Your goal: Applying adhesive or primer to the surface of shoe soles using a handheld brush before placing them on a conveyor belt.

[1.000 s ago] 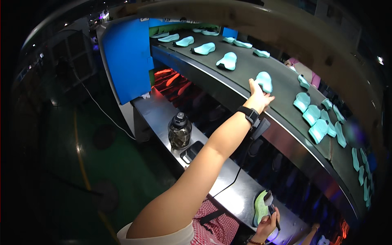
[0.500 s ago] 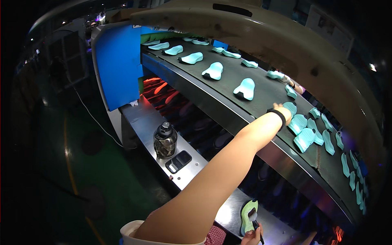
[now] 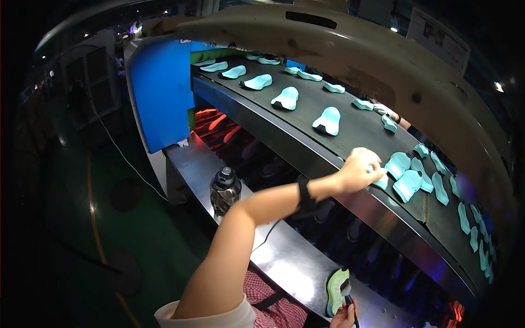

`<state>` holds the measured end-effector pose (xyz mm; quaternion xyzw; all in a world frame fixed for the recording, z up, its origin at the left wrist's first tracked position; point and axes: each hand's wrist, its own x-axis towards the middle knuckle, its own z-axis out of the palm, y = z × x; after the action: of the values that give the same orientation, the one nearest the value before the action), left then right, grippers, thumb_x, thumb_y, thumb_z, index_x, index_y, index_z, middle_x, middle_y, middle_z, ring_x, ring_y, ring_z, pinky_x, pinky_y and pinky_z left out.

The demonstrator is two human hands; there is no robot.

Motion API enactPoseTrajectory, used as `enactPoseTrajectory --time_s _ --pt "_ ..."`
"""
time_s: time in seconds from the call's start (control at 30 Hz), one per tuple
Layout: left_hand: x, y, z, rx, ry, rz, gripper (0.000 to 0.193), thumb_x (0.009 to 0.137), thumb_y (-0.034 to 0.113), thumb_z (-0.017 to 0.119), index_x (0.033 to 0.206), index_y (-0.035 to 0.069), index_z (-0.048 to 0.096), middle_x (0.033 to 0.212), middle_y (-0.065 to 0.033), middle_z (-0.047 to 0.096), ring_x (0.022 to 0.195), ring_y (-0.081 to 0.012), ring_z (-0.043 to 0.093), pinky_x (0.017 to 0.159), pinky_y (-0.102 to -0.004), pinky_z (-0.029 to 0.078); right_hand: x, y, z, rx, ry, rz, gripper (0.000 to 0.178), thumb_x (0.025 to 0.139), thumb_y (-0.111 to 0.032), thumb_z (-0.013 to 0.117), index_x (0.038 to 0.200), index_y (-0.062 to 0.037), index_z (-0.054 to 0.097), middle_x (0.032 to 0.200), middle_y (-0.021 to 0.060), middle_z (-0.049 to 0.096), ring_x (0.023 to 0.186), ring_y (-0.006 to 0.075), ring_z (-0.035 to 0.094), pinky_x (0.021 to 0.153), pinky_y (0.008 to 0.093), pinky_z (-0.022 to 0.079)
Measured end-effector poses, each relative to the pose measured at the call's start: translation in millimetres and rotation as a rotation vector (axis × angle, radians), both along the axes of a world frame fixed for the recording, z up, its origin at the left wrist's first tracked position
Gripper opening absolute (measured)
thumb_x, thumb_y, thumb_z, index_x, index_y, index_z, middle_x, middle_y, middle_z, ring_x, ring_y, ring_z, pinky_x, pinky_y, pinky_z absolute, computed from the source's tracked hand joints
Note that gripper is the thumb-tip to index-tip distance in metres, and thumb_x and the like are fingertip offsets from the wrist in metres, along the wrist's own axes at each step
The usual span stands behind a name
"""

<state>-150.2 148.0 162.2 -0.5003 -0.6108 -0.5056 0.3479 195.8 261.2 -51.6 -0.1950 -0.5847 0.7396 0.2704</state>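
Left hand has its fingers curled snugly onto a turquoise sole, partly hidden under it, right at the near edge of the belt. The right hand has its fingers wrapped round a dark-handled brush, bristles over a yellow-green sole that's sitting on the bench.

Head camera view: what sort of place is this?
Likely a footwear factory: pale-blue sole-shaped pieces lie along a dark conveyor belt, and the right hand holds a brush-like tool at a yellow-green sole.
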Motion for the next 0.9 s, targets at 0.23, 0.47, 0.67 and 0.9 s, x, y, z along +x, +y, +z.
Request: enactPoseTrajectory --time_s 0.23,0.47,0.67,0.9 --pt "56.1 -65.3 -66.8 0.35 -1.589 -1.029 0.04 0.072 0.002 0.05 0.111 -0.001 0.042 0.1 -0.009 0.052 0.095 -0.0184 0.052 0.079 -0.0341 0.046 -16.1 30.0 -29.5 -0.512 0.004 0.041 0.038 0.087 -0.012 0.045 0.12 0.0045 0.039 0.12 0.0143 0.044 0.105 0.0225 0.044 0.091 0.0329 0.036" --pt "124.9 -109.6 -128.2 -0.01 -1.835 -1.755 0.056 0.082 0.037 0.05 0.122 0.0 0.036 0.114 -0.0149 0.05 0.099 -0.0229 0.054 0.084 -0.0355 0.044 -20.2 53.7 -49.9 -0.651 0.093 0.027 0.039 0.087 -0.012 0.046 0.121 0.004 0.038 0.12 0.0132 0.044 0.106 0.0217 0.043 0.091 0.0322 0.036" --pt "170.8 -72.1 -177.3 0.203 -2.045 -1.238 0.053 0.085 0.053 0.037 0.114 0.01 0.049 0.098 -0.0034 0.058 0.081 -0.0145 0.058 0.071 -0.0286 0.048 -13.7 0.8 4.1 -0.35 0.22 -0.113 0.026 0.08 -0.012 0.054 0.105 -0.0039 0.05 0.088 0.0055 0.06 0.068 0.0117 0.057 0.059 0.0213 0.045" --pt "185.6 -54.0 -207.0 0.441 -2.003 -1.639 0.058 0.084 0.056 0.03 0.113 0.01 0.051 0.099 -0.0047 0.059 0.086 -0.0162 0.057 0.076 -0.0326 0.047 -20.4 -37.6 20.1 -0.329 0.162 0.135 0.02 0.075 -0.003 0.055 0.095 -0.0016 0.054 0.088 0.0093 0.059 0.08 0.0179 0.057 0.07 0.0288 0.047"
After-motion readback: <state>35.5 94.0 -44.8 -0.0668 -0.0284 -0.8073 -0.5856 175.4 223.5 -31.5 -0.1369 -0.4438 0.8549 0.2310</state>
